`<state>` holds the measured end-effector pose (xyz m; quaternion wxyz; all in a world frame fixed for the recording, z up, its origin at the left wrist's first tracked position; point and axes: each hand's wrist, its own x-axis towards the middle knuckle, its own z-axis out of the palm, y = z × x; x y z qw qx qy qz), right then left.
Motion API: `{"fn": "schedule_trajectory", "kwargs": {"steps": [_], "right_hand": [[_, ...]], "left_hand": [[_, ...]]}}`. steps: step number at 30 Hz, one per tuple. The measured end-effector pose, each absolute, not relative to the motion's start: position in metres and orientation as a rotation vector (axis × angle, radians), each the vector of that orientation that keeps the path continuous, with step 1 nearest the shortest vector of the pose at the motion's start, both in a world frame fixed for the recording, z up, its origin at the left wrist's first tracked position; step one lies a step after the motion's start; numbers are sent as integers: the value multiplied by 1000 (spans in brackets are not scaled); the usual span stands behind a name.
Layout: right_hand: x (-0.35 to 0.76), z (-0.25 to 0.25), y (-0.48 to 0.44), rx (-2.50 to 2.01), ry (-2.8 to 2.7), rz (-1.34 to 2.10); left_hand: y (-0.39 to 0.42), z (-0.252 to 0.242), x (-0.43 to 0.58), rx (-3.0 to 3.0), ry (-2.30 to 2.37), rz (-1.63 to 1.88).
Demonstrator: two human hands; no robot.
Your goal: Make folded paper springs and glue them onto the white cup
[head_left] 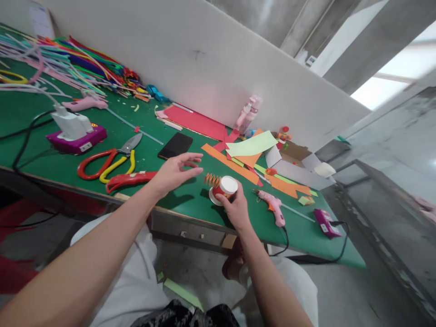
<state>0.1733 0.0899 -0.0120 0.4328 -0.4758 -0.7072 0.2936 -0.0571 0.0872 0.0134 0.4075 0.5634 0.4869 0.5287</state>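
My right hand (236,209) is wrapped round a small red paper cup (223,190) with a white end facing up and a white rim below, just over the green table. An orange spring-like coil (212,180) sticks out from the cup's left side. Left of the coil, my left hand (180,170) hovers with its fingers stretched out and nothing in them. Beneath the left forearm lies a red-handled cutter (127,180), partly covered. To the right of the cup rests a pink glue gun (273,206) with a glue stick in its back end.
Scissors (114,159) and a black phone (175,146) lie to the left. Orange paper strips (231,164) and a white box (299,165) are behind the cup. A purple power socket (327,223) stands at the right, its cord hanging past the table edge.
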Motion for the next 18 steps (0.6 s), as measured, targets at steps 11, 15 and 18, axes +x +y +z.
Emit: {"fn": "schedule_trajectory", "kwargs": {"steps": [11, 15, 18], "right_hand": [[177, 0, 87, -1159, -1701, 813], [176, 5, 90, -1096, -1776, 741], [174, 7, 91, -1073, -1832, 675]], "left_hand": [[86, 20, -60, 1774, 1231, 1260], [89, 21, -50, 2098, 1218, 1119], [96, 19, -42, 2179, 1277, 1001]]}}
